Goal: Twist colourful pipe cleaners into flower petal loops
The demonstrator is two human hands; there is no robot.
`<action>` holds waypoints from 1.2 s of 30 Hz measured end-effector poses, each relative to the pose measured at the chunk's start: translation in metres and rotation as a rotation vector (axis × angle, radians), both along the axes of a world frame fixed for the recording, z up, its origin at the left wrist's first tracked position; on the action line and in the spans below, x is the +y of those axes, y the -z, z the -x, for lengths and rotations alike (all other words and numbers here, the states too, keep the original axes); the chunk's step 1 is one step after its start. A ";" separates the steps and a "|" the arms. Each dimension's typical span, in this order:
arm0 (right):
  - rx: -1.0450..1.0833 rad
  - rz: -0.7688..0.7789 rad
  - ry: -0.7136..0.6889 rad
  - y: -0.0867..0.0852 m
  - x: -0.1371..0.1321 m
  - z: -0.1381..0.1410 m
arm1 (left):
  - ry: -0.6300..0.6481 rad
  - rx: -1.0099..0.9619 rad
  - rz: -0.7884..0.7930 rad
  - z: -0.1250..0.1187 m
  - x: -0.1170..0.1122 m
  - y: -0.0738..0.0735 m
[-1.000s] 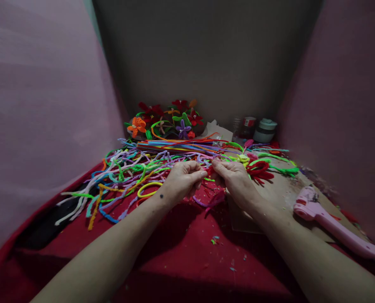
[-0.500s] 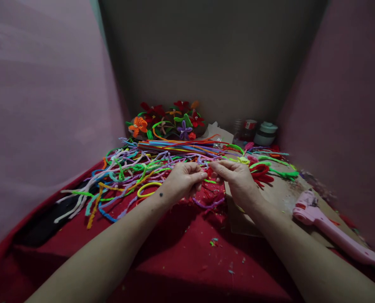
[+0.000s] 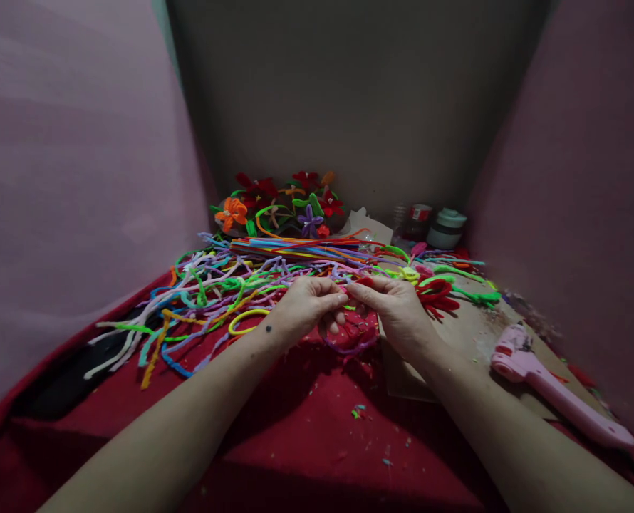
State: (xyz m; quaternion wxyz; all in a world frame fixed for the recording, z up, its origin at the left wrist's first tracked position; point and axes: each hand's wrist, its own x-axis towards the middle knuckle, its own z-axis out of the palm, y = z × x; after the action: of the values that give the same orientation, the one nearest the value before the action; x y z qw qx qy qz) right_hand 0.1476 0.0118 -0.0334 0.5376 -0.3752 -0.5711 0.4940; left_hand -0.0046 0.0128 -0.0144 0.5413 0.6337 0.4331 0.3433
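Note:
My left hand [image 3: 305, 308] and my right hand [image 3: 393, 308] meet fingertip to fingertip above the red cloth [image 3: 306, 427]. Both pinch a thin pipe cleaner [image 3: 352, 347], purplish-pink, whose loop hangs below the fingers. A small red piece [image 3: 364, 283] shows at my right fingertips. Just behind the hands lies a tangle of coloured pipe cleaners [image 3: 215, 292], with a yellow ring [image 3: 248, 320] left of my left hand. A red pipe-cleaner flower [image 3: 439, 294] lies right of my right hand.
A bundle of straight pipe cleaners [image 3: 306, 248] and a bunch of finished flowers [image 3: 282, 203] sit at the back. Two jars [image 3: 434, 224] stand at the back right. A pink glue gun [image 3: 552, 388] rests on brown cardboard [image 3: 471, 335] at right. Pink walls close both sides.
The two hands have drawn closer until their fingertips meet, and the hanging end of the pipe cleaner has curled up into a loop beneath them.

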 end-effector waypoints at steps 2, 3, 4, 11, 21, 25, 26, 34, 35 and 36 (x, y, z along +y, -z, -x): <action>0.015 0.019 0.003 0.001 0.001 0.000 | 0.017 0.013 0.004 -0.001 -0.001 0.000; 0.030 0.026 0.021 0.001 0.001 0.000 | 0.024 0.026 -0.001 -0.001 -0.001 -0.001; 0.048 0.035 0.043 0.002 0.002 0.000 | 0.036 0.039 -0.004 -0.001 -0.001 -0.001; 0.100 0.072 0.052 0.003 0.003 -0.002 | 0.127 0.066 0.016 0.000 -0.003 -0.001; 0.064 0.073 0.037 0.009 0.006 0.001 | 0.114 0.181 0.020 -0.003 -0.003 0.004; 0.075 0.069 0.030 0.006 0.004 0.000 | 0.084 0.141 -0.112 -0.003 0.000 0.004; 0.080 0.075 0.023 0.006 0.004 0.000 | 0.069 0.126 -0.169 -0.002 0.001 0.003; 0.227 0.077 0.085 -0.001 0.008 -0.005 | -0.116 0.152 -0.188 0.002 0.001 -0.002; 0.261 0.081 0.116 -0.002 0.009 -0.006 | -0.120 0.151 -0.187 0.002 0.001 -0.003; 0.284 0.083 0.138 -0.003 0.010 -0.007 | -0.120 0.157 -0.187 0.002 0.001 -0.003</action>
State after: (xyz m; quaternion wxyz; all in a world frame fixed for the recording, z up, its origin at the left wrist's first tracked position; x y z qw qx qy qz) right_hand 0.1547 0.0214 -0.0305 0.6298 -0.3619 -0.4410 0.5272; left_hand -0.0062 0.0135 -0.0111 0.4230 0.6791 0.4773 0.3634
